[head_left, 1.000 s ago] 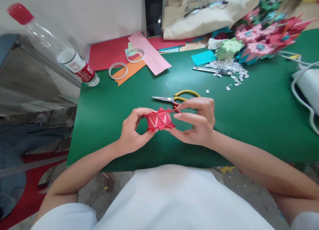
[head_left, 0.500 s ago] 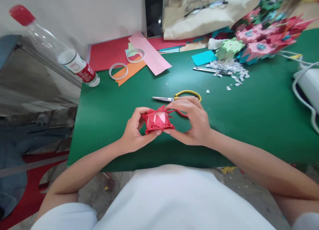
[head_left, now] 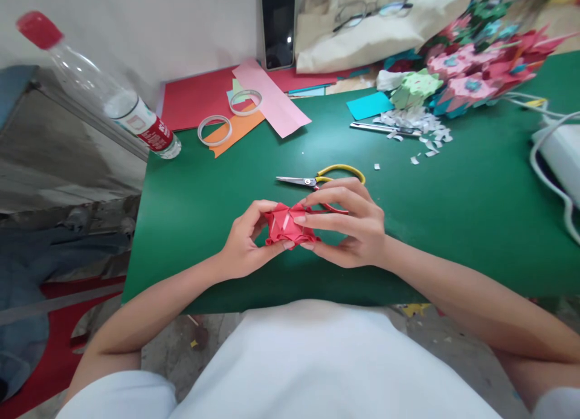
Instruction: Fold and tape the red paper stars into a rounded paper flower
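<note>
Between my two hands is a folded red paper flower (head_left: 283, 225) with pale patches showing between its pointed flaps, held over the near part of the green table (head_left: 181, 225). My left hand (head_left: 247, 237) grips its left side, thumb along the lower edge and fingers at the top and behind. On the right, my right hand (head_left: 357, 225) pinches it, thumb at the lower corner and fingers on the top and front flaps. Just beyond the fingers lie scissors (head_left: 308, 182) with yellow and red handles, the red one partly hidden by my right hand.
A bottle with a red cap (head_left: 154, 132) stands at the left edge. Tape rolls (head_left: 215, 130) lie on coloured paper (head_left: 272, 101). A cutter knife (head_left: 385, 129), white paper scraps (head_left: 428, 126) and paper flowers (head_left: 471, 74) are at the back right, near a white cable (head_left: 544, 171).
The paper flower's top flaps have been folded down over its pale front. My right fingers have moved from its upper edge onto the front flaps.
</note>
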Demonstrator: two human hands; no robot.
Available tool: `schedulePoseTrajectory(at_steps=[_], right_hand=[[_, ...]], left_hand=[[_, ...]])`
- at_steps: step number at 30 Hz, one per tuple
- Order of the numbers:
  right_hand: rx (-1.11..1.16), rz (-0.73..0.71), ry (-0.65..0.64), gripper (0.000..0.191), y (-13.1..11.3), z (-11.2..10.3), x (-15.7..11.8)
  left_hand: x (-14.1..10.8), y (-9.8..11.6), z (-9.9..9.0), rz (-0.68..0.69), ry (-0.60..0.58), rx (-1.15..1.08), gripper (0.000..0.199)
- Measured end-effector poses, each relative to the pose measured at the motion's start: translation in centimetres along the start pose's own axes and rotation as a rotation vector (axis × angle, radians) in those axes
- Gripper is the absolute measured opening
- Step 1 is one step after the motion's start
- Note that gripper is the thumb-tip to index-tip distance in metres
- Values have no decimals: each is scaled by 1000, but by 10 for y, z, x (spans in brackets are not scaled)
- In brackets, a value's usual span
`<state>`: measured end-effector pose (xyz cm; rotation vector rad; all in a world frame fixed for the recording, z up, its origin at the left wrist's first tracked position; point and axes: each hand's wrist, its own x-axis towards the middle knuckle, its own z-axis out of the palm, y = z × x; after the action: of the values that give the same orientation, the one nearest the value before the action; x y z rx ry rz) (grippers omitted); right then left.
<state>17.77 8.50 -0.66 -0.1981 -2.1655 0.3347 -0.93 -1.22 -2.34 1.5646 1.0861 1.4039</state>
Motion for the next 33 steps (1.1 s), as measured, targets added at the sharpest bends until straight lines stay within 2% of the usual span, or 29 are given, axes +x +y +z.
schedulePoseTrajectory(at_steps=[6,14,18,21,26,33], right_hand=[[-22,-35,81,13,-2,1,2],[-128,22,41,21,-4,1,0],[-112,-37,120,10,-4,1,1],[-155,-19,128,5,-6,1,1],[-208,-31,131,16,-6,2,1],[-173,-110,210,19,-4,5,1]], left_hand=[[-1,0,0,2,-19,33,43],[-1,-3,-3,41,16,131,45],[-1,-4,-3,61,12,177,41],[-1,-4,-3,80,6,184,41],[-1,-5,-4,95,19,203,43],[-1,-5,-4,111,40,197,40]])
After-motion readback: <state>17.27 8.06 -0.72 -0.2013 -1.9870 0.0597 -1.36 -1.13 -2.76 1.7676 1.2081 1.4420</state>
